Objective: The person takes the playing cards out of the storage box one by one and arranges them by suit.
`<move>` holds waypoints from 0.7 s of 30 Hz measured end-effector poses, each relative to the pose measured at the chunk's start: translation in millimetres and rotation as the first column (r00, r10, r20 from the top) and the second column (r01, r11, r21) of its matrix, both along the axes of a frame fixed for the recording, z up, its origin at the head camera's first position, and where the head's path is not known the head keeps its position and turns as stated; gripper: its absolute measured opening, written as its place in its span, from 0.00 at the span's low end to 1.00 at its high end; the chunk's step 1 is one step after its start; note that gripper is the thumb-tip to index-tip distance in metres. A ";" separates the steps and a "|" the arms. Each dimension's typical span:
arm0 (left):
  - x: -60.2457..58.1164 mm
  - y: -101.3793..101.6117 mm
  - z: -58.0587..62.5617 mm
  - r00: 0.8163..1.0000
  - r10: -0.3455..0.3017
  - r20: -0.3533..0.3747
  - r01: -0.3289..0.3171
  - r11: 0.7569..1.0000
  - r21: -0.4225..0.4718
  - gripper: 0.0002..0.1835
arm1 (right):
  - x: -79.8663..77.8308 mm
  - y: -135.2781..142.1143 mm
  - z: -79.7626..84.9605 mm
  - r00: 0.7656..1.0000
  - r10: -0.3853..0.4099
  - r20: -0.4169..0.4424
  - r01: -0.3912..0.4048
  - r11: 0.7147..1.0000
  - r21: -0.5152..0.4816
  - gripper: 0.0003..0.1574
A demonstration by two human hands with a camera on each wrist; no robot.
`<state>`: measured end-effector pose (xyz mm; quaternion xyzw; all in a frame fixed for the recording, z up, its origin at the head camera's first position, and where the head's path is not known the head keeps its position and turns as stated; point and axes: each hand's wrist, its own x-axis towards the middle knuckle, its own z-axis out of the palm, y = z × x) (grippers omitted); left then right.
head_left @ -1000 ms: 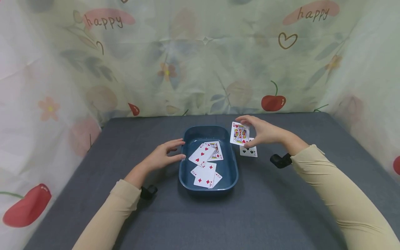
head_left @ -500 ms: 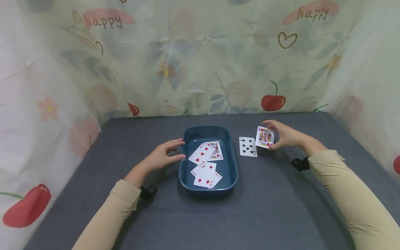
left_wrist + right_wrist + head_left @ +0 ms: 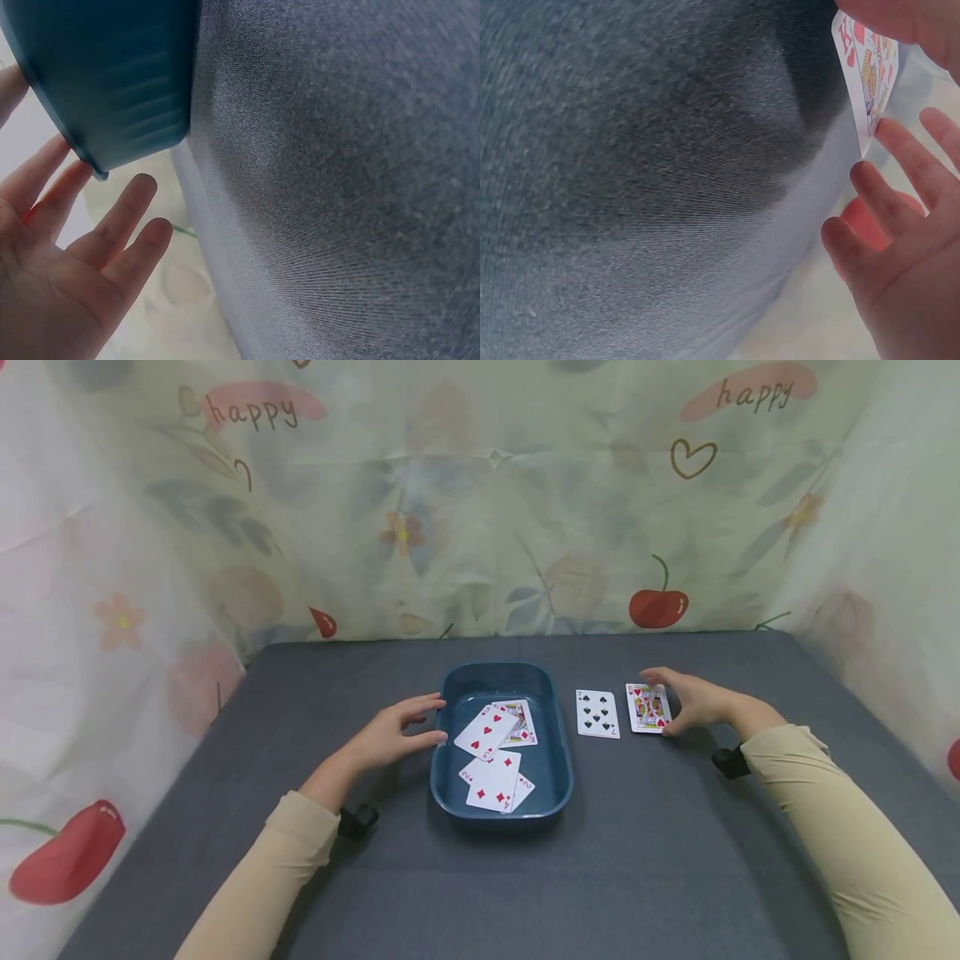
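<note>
My right hand (image 3: 702, 700) holds a king of hearts playing card (image 3: 647, 708) by its edges, between thumb and fingers. In the right wrist view the king (image 3: 870, 71) is face up, slightly above the cloth. To its left a seven of spades (image 3: 597, 714) lies flat on the table, apart from it. My left hand (image 3: 387, 731) touches the left side of a dark blue tray (image 3: 562, 777) with extended fingers. The left wrist view shows fingertips of that hand (image 3: 67, 247) against the tray's rim. Several cards lie face up in the tray, including a three of hearts (image 3: 484, 732) and four of diamonds (image 3: 493, 782).
A dark grey cloth (image 3: 517, 893) covers the table. At its back edge hangs a printed curtain (image 3: 480, 552), which also closes off both sides. A black wrist camera (image 3: 731, 762) sits under the right wrist, another (image 3: 358, 821) under the left.
The right hand has carried the king of hearts rightward from over the seven of spades, then lowered it toward the table. The seven is now fully uncovered. My left hand stays put.
</note>
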<state>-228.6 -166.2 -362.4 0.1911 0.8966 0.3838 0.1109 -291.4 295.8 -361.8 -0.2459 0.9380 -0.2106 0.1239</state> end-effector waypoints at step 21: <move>0.6 0.1 0.9 1.000 0.009 0.009 -0.009 1.000 -0.007 0.36 | -0.3 2.4 5.3 1.000 0.016 0.021 -0.015 0.997 -0.079 0.55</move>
